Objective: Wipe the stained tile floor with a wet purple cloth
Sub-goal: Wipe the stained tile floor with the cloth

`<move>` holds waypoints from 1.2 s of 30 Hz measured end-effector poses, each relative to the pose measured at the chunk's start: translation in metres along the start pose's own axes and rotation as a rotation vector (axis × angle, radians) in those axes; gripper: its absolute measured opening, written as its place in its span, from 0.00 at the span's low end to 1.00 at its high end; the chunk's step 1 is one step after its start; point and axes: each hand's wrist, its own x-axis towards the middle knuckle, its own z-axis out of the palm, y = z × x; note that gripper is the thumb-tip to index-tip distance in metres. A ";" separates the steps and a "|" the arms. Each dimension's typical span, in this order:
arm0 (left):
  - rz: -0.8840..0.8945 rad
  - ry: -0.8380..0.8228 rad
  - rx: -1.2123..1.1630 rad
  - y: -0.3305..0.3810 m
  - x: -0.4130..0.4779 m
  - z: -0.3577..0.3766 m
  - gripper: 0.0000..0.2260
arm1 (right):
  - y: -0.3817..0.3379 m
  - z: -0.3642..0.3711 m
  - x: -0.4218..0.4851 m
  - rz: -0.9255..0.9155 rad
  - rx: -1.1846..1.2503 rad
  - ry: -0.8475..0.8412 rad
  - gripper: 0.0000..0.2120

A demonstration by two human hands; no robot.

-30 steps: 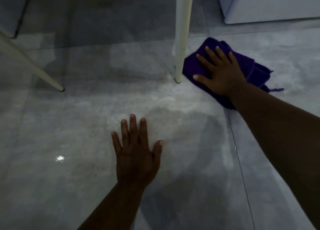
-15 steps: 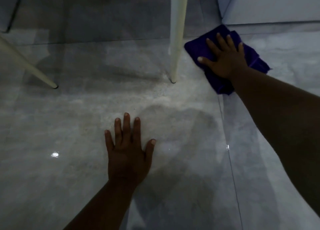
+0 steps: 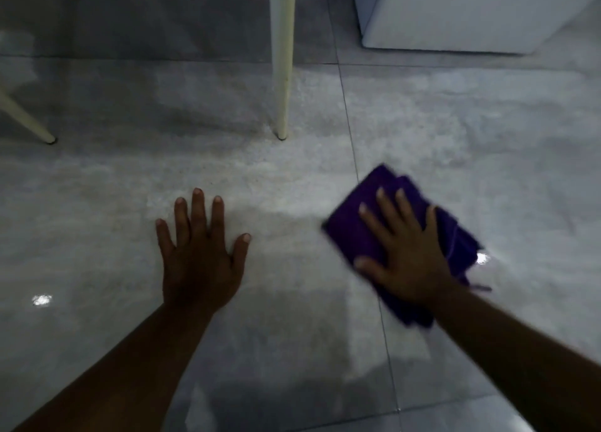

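A folded purple cloth (image 3: 357, 226) lies flat on the grey tile floor (image 3: 455, 145), right of centre, blurred by motion. My right hand (image 3: 406, 252) presses down on it, palm flat, fingers spread. My left hand (image 3: 198, 252) rests flat on the bare floor to the left, fingers apart, holding nothing. The tiles around both hands look pale and cloudy, with a darker glossy patch nearer to me.
A cream furniture leg (image 3: 282, 73) stands on the floor beyond the hands, and a slanted second leg (image 3: 29, 122) ends at the far left. A white cabinet or appliance base (image 3: 455, 18) sits at the top right. A grout line (image 3: 354, 158) runs past the cloth.
My right hand has dragged the purple cloth from beside the upright leg, near the white base, back toward me. My left hand has stayed planted on the floor.
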 end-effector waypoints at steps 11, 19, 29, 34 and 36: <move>-0.004 -0.122 -0.048 -0.005 0.008 -0.007 0.38 | 0.081 0.003 -0.171 0.095 -0.018 -0.131 0.43; 0.083 -0.079 -0.200 -0.018 -0.031 -0.026 0.37 | 0.059 -0.017 0.011 0.421 0.063 -0.017 0.45; -0.079 0.079 -0.151 -0.123 -0.138 -0.006 0.32 | -0.151 0.053 -0.151 -0.695 -0.112 -0.098 0.36; -0.221 0.155 -0.168 -0.184 -0.184 -0.010 0.32 | -0.031 0.030 -0.187 -0.728 -0.232 -0.175 0.38; -0.298 0.116 -0.169 -0.201 -0.206 -0.007 0.32 | 0.000 0.011 -0.148 -0.500 -0.213 -0.182 0.39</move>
